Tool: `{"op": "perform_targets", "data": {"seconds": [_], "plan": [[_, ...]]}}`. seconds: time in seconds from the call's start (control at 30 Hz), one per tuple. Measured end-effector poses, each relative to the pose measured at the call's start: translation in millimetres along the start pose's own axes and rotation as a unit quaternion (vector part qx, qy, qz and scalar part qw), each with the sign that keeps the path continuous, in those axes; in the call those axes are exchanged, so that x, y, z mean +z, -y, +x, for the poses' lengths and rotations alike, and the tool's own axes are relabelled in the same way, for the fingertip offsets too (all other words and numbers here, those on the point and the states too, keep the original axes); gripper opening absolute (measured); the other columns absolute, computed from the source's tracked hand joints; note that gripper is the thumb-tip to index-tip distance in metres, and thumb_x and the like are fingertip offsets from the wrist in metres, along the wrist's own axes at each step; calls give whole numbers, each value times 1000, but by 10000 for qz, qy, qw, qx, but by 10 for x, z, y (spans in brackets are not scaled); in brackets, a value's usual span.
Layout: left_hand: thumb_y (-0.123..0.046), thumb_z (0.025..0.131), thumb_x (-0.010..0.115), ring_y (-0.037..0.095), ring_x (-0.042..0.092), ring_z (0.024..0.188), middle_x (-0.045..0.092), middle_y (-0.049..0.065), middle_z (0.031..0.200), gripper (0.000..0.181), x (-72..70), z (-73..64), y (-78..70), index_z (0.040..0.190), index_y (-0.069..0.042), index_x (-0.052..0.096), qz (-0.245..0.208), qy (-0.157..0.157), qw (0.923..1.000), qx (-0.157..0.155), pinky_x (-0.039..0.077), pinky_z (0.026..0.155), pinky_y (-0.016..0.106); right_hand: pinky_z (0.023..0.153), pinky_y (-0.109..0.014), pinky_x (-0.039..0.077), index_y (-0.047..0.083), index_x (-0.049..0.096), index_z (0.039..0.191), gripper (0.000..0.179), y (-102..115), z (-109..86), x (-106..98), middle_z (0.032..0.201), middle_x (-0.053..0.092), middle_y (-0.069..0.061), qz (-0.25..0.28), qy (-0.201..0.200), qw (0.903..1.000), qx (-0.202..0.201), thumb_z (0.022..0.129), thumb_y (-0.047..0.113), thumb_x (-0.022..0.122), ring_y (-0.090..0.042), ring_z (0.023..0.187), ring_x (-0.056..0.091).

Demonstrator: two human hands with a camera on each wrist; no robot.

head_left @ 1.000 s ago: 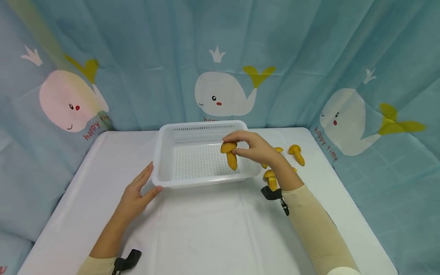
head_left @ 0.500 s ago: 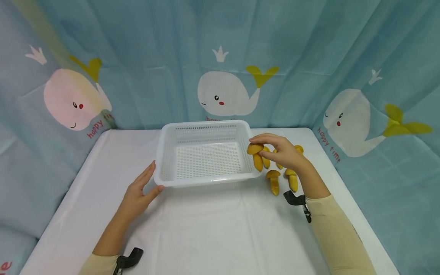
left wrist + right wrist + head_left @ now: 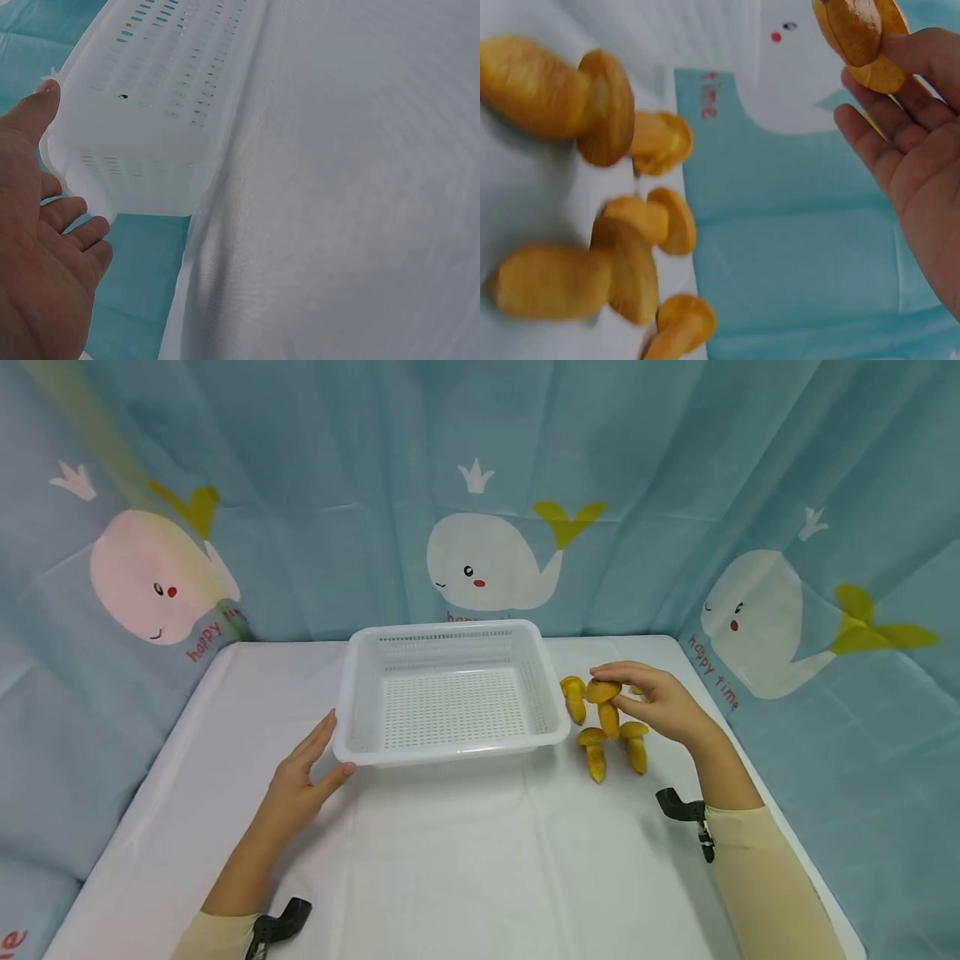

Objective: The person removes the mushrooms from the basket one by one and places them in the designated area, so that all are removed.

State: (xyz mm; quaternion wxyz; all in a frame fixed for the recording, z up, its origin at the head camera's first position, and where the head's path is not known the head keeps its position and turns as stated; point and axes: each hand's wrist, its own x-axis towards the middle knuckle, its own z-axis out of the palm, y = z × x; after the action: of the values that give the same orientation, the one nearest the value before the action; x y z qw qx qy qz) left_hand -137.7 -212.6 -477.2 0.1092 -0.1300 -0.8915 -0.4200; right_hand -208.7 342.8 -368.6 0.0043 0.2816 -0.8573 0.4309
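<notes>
Between thumb and fingers my right hand (image 3: 660,700) pinches a yellow-brown mushroom (image 3: 609,720) by its cap. It is raised over the other mushrooms, and the right wrist view shows the held mushroom (image 3: 849,34) at the top. Several more mushrooms lie right of the white basket, among them one mushroom (image 3: 595,760) in front and another mushroom (image 3: 573,700) near the basket's side. My left hand (image 3: 296,789) has its fingers extended at the near left corner of the basket (image 3: 457,749). In the left wrist view, the thumb is right at the basket's rim.
A white cloth covers the table (image 3: 450,860). Behind it and at both sides hangs a blue curtain (image 3: 337,552) with printed whales. Black wrist mounts (image 3: 681,806) show at both sleeves.
From over the basket, my right hand has moved right with the mushroom, past the basket's edge and over the other mushrooms. The left hand has stayed at the basket's corner.
</notes>
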Motion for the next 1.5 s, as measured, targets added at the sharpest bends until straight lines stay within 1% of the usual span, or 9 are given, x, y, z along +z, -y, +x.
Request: {"op": "perform_targets", "data": {"seconds": [0.1, 0.17, 0.4, 0.53, 0.63, 0.7, 0.87, 1.2, 1.5], "plan": [[-19, 90, 81, 38, 29, 153, 25, -6, 168, 91, -1, -5, 24, 163, -26, 27, -41, -27, 10000, -38, 35, 111, 67, 115, -20, 39, 7, 64, 137, 38, -76, -75, -75, 142, 61, -9, 61, -83, 9999, -54, 100, 0, 63, -6, 134, 50], [-19, 90, 81, 37, 29, 153, 25, -7, 168, 91, -1, -1, 35, 163, -27, 27, -45, -38, 10000, -39, 35, 111, 67, 113, -12, 37, 6, 64, 137, 39, -123, -129, -129, 142, 61, -12, 91, -176, 9997, -142, 100, -3, 61, -6, 135, 50], [-19, 89, 82, 36, 31, 153, 26, -7, 168, 92, -36, 2, 19, 163, -27, 28, 95, -148, 9998, 13, 35, 113, 61, 112, -13, 38, -2, 62, 137, 41, -304, -310, -261, 140, 59, -22, 244, -379, 9985, -317, 97, -10, 60, -7, 130, 54], [-19, 88, 82, 34, 32, 153, 27, -8, 168, 91, -62, 15, 25, 162, -27, 29, 145, -234, 9996, 61, 32, 122, 33, 112, -12, 38, -4, 61, 137, 41, -424, -397, -309, 141, 58, -23, 361, -553, 9977, -136, 97, -10, 61, -7, 130, 55], [-19, 88, 82, 36, 33, 152, 27, -8, 167, 91, -53, 21, 40, 162, -26, 30, 134, -256, 9995, 114, 24, 114, 7, 111, -10, 37, -1, 62, 138, 40, -499, -460, -347, 141, 59, -20, 312, -655, 9973, 109, 98, -6, 62, -4, 130, 54], [-19, 88, 82, 38, 33, 151, 27, -8, 168, 91, -40, 20, 52, 162, -25, 30, 124, -255, 9995, 150, 20, 108, 0, 110, -9, 38, -1, 62, 137, 39, -539, -507, -368, 140, 59, -20, 246, -705, 9969, 228, 99, -5, 62, -3, 130, 54], [-20, 89, 82, 36, 33, 152, 28, -8, 167, 89, -26, 7, 53, 162, -24, 31, 127, -223, 9996, 129, 24, 114, 7, 106, -7, 39, 4, 64, 137, 36, -601, -646, -399, 141, 60, -18, 68, -713, 9943, 787, 101, 2, 62, 2, 127, 53], [-18, 89, 81, 28, 31, 154, 29, -6, 167, 89, -28, -23, 29, 162, -24, 31, 106, -193, 9997, 121, 20, 106, -2, 98, -5, 42, 9, 63, 140, 36, -809, -845, -422, 140, 62, -15, -54, -376, 9854, 1661, 104, 14, 61, 5, 121, 53], [-18, 89, 82, 14, 28, 154, 28, -7, 167, 90, -1, -13, 3, 162, -25, 30, 67, -151, 9998, 127, 20, 106, -1, 94, -7, 48, -1, 60, 140, 37, -1035, -984, -463, 140, 59, -24, 233, -170, 9843, 1741, 103, 6, 59, 6, 116, 58]]}}
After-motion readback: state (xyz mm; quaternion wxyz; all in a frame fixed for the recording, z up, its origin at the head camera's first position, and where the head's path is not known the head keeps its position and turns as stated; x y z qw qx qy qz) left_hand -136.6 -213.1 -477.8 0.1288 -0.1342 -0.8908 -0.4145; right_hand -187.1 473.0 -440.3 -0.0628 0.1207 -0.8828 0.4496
